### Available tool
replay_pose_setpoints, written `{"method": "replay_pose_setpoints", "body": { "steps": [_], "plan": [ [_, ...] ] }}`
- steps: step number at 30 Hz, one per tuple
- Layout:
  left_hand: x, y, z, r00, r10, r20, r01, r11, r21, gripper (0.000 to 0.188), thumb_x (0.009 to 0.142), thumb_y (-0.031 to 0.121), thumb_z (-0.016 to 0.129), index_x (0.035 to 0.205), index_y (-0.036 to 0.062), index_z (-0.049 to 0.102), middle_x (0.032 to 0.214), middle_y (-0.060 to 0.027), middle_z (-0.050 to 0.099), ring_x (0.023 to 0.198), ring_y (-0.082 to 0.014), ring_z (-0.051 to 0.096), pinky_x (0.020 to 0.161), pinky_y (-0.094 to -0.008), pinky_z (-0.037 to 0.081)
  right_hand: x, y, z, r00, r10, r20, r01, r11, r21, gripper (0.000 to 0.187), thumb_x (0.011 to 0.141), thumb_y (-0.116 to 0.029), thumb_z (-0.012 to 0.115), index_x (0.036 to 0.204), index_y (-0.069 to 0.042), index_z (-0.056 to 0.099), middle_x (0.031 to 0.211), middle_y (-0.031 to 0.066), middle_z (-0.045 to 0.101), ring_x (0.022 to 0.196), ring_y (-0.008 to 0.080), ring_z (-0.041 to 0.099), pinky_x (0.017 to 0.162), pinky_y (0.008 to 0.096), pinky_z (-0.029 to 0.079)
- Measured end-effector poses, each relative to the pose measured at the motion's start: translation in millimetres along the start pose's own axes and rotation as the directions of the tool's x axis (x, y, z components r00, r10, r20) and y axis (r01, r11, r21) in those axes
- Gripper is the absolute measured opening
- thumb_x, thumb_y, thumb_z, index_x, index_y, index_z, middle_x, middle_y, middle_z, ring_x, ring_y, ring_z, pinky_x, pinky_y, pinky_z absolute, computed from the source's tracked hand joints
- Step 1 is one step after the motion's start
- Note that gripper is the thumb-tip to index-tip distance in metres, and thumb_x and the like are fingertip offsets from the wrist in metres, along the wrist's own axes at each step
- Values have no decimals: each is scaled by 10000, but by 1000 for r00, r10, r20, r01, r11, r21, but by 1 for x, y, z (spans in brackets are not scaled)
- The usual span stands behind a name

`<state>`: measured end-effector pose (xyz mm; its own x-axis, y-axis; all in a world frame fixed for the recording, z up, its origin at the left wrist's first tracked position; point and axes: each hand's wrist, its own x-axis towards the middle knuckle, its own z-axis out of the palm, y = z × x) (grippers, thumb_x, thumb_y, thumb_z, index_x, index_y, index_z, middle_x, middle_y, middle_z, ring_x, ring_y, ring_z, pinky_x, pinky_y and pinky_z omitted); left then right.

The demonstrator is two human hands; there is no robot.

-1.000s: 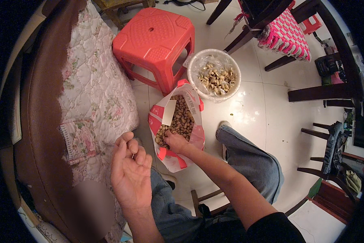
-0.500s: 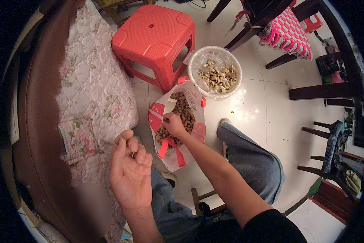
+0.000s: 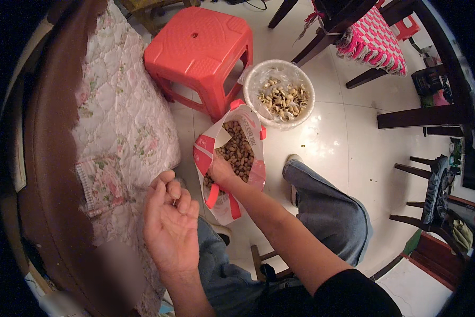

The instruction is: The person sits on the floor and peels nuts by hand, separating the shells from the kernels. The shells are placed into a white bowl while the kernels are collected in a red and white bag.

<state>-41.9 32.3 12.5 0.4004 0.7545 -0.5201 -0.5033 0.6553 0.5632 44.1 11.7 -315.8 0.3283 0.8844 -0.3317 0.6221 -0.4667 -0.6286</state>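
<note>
– Right hand (image 3: 221, 171)?
– Dips into the nuts (image 3: 242, 150) inside the red-and-white bag (image 3: 203, 150), by the red stool (image 3: 195, 47); cannot tell the grip.
– Left hand (image 3: 175, 232)?
– Hovers palm-up with fingers half-curled; cannot tell whether holding anything.

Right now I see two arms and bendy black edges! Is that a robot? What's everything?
No robot: these are a person's own bare hands. A wide, round-view camera on their head looks down, so straight edges bend.

The right hand reaches into a red and white bag of what look like nuts; I can't see whether it has grasped any. The left hand is raised and partly curled; I can't tell whether it holds something small.

On the floor stand a red stool and a plastic-lined bin with shells inside.
</note>
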Motion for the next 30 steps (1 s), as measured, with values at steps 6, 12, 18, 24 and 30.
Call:
{"method": "replay_pose_setpoints", "body": {
  "steps": [6,12,18,24,30],
  "plan": [
    [0,-1,2,1000,13,-22,-13,1000,-9,270,979,195,480,1155,-7,521,852,-5,474,668,-86,395,609,-234,334,-5,12,13,983,-166,79,180,956,-233,263,889,-176,505,1118,-59,561,1098,135,560,959,340,620,761,462,552],
    [0,0,-2,1000,7,12,-7,1000,-20,272,982,195,473,1159,-8,520,853,-6,472,673,-87,399,610,-239,338,-8,7,1,966,-168,197,212,950,-228,372,825,-166,571,1185,-78,536,1117,145,550,932,343,639,766,481,550],
    [-2,1,0,1000,13,12,-13,1000,-14,264,982,190,479,1157,-2,524,852,-3,471,675,-87,400,616,-238,337,-38,-3,-18,948,-246,203,291,928,-235,454,815,-115,563,1263,-96,491,1131,194,536,870,369,657,739,481,550],
    [-3,2,3,1000,12,-5,-12,1000,-3,252,977,190,490,1142,4,530,839,1,469,674,-85,395,619,-235,332,-35,14,3,992,-120,-32,121,993,6,248,744,-82,654,988,-40,631,942,185,615,802,324,656,663,396,539],
    [-4,4,0,1000,8,6,-8,999,-31,267,980,175,492,1178,-2,521,848,0,498,666,-82,389,603,-240,339,-26,36,-33,943,283,175,-311,568,762,136,806,-93,745,772,-39,625,678,12,610,561,111,564,512,261,469]
  ]
}}
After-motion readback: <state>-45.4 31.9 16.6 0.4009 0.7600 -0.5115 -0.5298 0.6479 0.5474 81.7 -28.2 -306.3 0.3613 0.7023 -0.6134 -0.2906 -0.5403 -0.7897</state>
